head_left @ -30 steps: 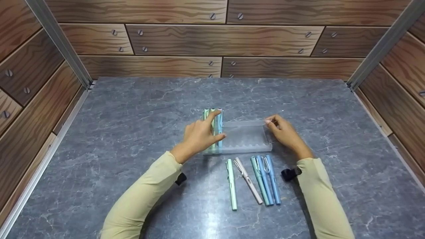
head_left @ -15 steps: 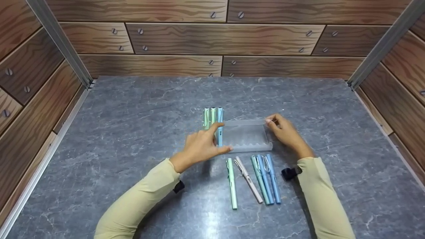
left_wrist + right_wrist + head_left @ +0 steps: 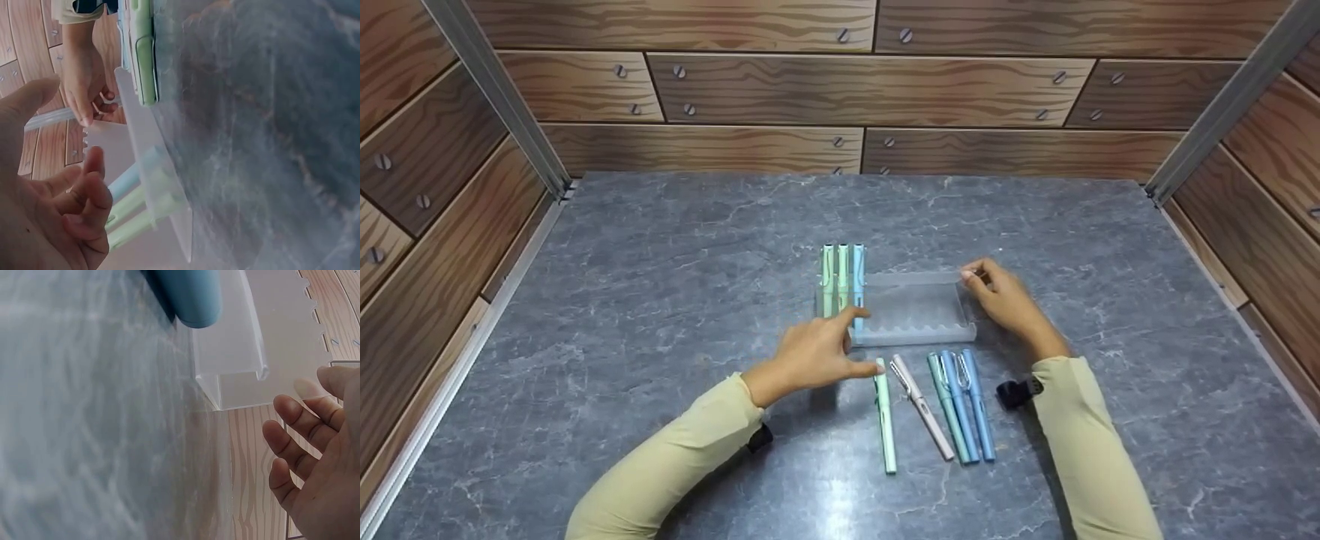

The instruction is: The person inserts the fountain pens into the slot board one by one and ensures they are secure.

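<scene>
A clear plastic pen rack (image 3: 915, 332) with a notched edge lies mid-table. Two light green pens (image 3: 829, 270) and a light blue pen (image 3: 859, 266) occupy its left end. My right hand (image 3: 1003, 300) pinches the rack's far right corner between thumb and index finger, seen also in the right wrist view on the clear panel (image 3: 281, 337). My left hand (image 3: 815, 351) has thumb and index spread and holds nothing. Its thumb tip is at the top end of a mint green pen (image 3: 886, 427) on the table; whether they touch I cannot tell.
Right of the mint pen lie a pale pinkish-grey pen (image 3: 922, 409), a teal pen (image 3: 950, 412) and two blue pens (image 3: 976, 409), close together. Wood-patterned walls (image 3: 840, 90) and metal posts (image 3: 495, 97) enclose the grey marbled table (image 3: 697, 247).
My left hand has moved from over the racked pens toward me, down to the mint pen's top, uncovering the pens in the rack. My right hand stays at the rack's corner.
</scene>
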`<state>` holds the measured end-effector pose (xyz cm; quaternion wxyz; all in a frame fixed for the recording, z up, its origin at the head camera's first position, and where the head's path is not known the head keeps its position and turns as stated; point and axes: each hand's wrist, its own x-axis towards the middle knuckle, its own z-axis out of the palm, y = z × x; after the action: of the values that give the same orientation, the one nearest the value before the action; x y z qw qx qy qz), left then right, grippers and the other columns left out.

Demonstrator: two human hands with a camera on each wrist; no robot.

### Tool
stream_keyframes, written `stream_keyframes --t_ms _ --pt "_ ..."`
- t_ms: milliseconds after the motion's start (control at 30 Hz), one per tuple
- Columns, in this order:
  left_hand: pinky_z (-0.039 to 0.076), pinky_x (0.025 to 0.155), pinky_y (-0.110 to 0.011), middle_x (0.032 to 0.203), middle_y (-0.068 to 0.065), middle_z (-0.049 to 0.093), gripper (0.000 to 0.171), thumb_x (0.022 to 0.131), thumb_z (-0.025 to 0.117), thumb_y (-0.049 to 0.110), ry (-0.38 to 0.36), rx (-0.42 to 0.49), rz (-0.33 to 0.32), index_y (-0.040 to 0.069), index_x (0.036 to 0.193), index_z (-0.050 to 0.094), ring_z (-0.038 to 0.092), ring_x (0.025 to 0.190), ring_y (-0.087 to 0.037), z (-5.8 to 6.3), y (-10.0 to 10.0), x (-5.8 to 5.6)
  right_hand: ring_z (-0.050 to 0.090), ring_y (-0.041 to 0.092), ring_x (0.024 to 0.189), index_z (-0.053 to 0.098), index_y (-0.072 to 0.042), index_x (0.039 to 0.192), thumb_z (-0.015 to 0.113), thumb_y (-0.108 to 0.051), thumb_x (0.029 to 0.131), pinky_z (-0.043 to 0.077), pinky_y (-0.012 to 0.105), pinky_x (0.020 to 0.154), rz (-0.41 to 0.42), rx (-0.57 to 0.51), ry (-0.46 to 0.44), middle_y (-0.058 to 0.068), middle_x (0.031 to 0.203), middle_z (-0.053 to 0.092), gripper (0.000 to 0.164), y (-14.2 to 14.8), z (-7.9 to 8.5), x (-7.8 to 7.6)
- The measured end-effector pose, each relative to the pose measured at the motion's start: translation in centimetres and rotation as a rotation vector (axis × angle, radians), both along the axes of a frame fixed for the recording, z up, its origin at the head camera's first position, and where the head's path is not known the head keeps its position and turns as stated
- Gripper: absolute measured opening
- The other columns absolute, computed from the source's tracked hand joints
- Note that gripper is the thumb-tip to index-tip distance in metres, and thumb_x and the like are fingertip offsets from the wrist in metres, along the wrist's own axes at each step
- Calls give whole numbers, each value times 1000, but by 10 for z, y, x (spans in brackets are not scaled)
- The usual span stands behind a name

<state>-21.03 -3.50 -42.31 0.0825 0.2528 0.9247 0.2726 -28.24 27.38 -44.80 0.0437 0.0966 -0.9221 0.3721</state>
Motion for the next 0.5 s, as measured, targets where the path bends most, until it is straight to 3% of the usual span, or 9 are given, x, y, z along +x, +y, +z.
stream_keyframes --t_ms 167,500 --pt "44 54 -24 88 1 68 78 73 76 57 -51 -28 -42 21 137 48 54 65 -7 -4 1 3 54 16 83 58 1 112 47 -20 102 43 30 77 -4 -4 5 19 98 65 27 -1 0 0" --pt "42 50 -26 73 10 57 80 71 79 53 -117 -131 -99 24 137 46 52 62 -8 -11 4 4 55 18 87 58 1 112 47 -20 102 44 29 78 1 -16 -2 19 101 66 26 0 0 0"
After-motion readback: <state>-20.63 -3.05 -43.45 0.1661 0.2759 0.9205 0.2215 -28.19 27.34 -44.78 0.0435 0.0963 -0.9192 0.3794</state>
